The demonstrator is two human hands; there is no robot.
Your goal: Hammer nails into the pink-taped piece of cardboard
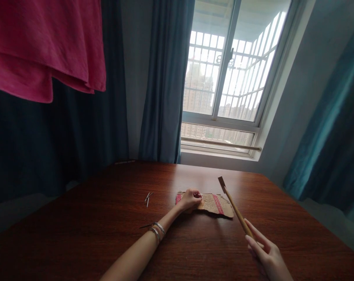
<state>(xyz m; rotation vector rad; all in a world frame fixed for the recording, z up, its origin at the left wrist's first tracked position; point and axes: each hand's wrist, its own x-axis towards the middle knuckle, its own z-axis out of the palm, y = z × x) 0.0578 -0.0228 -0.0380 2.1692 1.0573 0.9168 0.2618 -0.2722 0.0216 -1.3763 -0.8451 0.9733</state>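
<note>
My right hand (267, 249) grips the wooden handle of a hammer (236, 210). Its small, dark rectangular head is raised above the right part of a cardboard piece (210, 203). That cardboard lies flat on the table, with pink-red bands, many small holes or dots and a ragged edge. Over its left part rests my left hand (191, 199), fingers pinched together. What sits between those fingertips is too small to tell. Left of the cardboard lie several thin silvery nails (148, 199), loosely crossed.
A brown wooden table (121, 234) spreads under everything. Behind it hang blue curtains (165, 86) and a window (220, 78) with outside bars. A pink-red cloth (48, 47) hangs at upper left. Another curtain (323, 156) is at the right.
</note>
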